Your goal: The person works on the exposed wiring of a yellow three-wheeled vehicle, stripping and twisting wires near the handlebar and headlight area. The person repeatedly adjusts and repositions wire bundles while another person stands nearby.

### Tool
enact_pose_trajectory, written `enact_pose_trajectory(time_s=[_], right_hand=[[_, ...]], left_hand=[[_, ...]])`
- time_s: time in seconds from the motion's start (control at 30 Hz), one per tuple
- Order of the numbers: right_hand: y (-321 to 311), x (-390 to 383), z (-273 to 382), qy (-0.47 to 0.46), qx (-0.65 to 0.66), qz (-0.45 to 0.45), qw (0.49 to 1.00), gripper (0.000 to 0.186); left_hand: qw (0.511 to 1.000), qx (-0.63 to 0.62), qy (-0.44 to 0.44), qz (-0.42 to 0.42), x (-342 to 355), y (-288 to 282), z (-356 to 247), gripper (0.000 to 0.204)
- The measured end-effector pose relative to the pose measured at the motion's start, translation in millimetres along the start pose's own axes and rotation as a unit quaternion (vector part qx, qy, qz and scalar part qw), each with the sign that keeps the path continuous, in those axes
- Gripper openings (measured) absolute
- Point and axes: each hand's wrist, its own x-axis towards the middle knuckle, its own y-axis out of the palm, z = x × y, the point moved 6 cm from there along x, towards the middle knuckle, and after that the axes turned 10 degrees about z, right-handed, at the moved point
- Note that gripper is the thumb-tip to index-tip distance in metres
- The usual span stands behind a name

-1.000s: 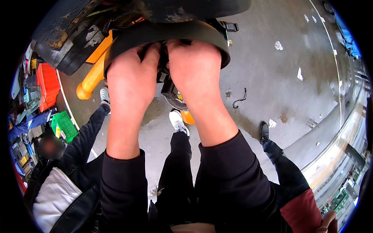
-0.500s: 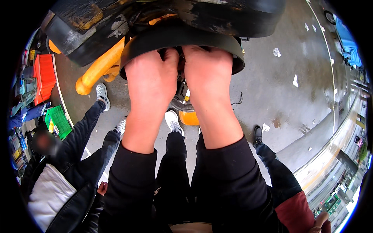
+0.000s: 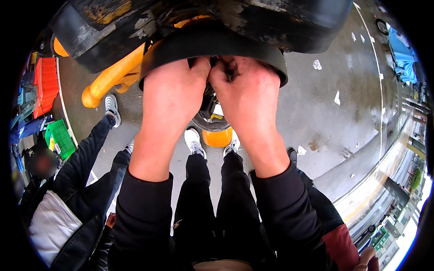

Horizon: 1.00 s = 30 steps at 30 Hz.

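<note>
A curved black band or housing [image 3: 217,45], its lower rim bowed, hangs in front of me beneath scuffed black panels. My left hand [image 3: 174,92] reaches under the rim, thumb drawn in toward curled fingers whose tips the band hides. Close beside it, my right hand [image 3: 251,90] is closed, thumb against bent forefinger, at the rim's right half. What either hand pinches cannot be made out. Between and below the wrists show dark mechanical parts [image 3: 210,106] and a rounded yellow-orange piece [image 3: 217,138].
A thick yellow tube [image 3: 110,79] juts out on the left. One person in dark jeans [image 3: 83,156] stands at left, another with a dark red garment [image 3: 341,244] at right. An orange-red container [image 3: 46,86] and green crate [image 3: 61,139] stand far left; paper scraps [image 3: 337,97] litter the wet pavement.
My right hand has turned and shifted slightly right, showing its bent thumb and forefinger more clearly. My forearms are spread farther apart. The left hand stays under the rim.
</note>
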Motion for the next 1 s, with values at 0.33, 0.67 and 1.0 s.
enact_pose_trajectory(time_s=[0.33, 0.67, 1.0], right_hand=[[2.7, -8.1, -9.6, 0.044, 0.073, -0.005, 0.996, 0.01], [1.3, -4.7, -7.0, 0.132, 0.14, 0.008, 0.981, 0.01], [7.6, -3.4, -14.2, 0.164, 0.209, 0.027, 0.964, 0.016]], left_hand=[[0.999, -0.036, 0.001, 0.016, 0.0, 6.7, 6.5, 0.018], [0.991, 0.07, 0.109, 0.042, 7.5, 2.2, -14.3, 0.021], [0.968, 0.205, 0.102, 0.105, 12.1, 0.0, -17.8, 0.033]])
